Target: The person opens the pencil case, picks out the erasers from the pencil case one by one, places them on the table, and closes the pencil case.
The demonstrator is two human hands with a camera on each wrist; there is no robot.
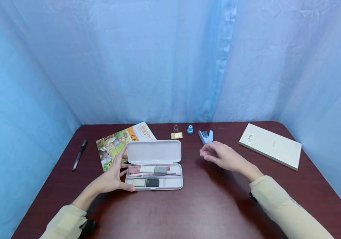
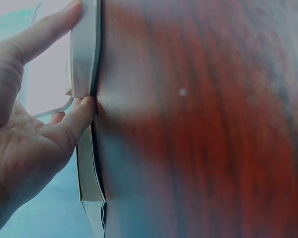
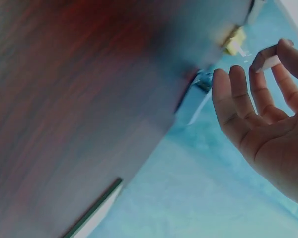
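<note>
Above the bench [image 1: 170, 212], in from its back edge, the right hand [image 1: 224, 156] pinches a small block [image 3: 266, 58], likely light and firm, best held by opposite sides; the left hand [image 1: 110, 178] grips the pencil case [image 1: 154, 152]

Magazine [image 1: 113, 146] partly hidden by case [image 1: 154, 152]

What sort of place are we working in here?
Probably an indoor desk, curtained off for tabletop work: pale blue curtains hang behind and beside a dark, reddish-brown table, which bears an open pencil case and a pen.
</note>
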